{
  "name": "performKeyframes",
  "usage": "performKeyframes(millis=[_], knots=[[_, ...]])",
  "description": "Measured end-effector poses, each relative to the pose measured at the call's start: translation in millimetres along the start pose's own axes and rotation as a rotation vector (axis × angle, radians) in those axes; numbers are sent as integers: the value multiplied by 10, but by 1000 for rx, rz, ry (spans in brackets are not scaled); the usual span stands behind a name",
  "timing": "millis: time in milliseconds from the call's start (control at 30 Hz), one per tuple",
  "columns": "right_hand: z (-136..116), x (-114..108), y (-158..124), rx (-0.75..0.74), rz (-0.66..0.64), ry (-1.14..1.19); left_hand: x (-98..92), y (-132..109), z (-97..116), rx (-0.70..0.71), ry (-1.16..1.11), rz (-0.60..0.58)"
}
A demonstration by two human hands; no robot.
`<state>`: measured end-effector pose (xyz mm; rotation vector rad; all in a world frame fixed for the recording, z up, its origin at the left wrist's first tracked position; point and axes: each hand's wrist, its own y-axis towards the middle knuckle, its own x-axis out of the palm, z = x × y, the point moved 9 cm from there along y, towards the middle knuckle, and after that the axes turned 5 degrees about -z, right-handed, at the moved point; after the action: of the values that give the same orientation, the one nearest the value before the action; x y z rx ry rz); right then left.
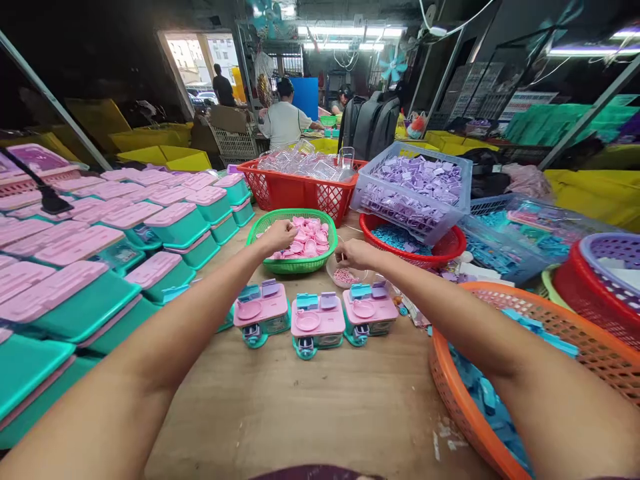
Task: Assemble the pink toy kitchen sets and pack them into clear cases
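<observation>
My left hand (279,238), fingers curled together, is over the left part of a green basket (295,267) of pink plastic dishes (310,237). Whatever it may hold is hidden. With its fingers bent down and pressed together, my right hand (356,255) is at the rim of a small bowl of tiny pink pieces (344,275); its fingertips hide what is in them. Nearer to me stand three pink-and-teal toy boxes, a left one (270,303), a middle one (325,325) and a right one (377,308). Each carries a round pink dish and upright blue and purple parts.
Stacked teal boxes with pink lids (170,220) fill the left side. Behind are a red basket (300,190) of clear plastic parts and a crate (415,217) of purple pieces. An orange basket (443,373) of blue parts stands at right, under my forearm. People sit farther back.
</observation>
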<state>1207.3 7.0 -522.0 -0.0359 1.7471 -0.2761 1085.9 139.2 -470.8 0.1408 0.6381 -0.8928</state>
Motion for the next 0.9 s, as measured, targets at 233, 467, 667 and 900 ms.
performKeyframes(millis=[233, 467, 667, 900], knots=[[54, 35, -81, 44, 44, 62, -186, -242, 23, -99, -461, 105], [195, -89, -257, 87, 153, 198, -392, -1420, 82, 35, -948, 91], [289, -6, -293, 155, 111, 401, 520, -2459, -815, -236, -1046, -41], [330, 136, -246, 229, 84, 542, 958, -2716, -1203, -369, -1114, -56]])
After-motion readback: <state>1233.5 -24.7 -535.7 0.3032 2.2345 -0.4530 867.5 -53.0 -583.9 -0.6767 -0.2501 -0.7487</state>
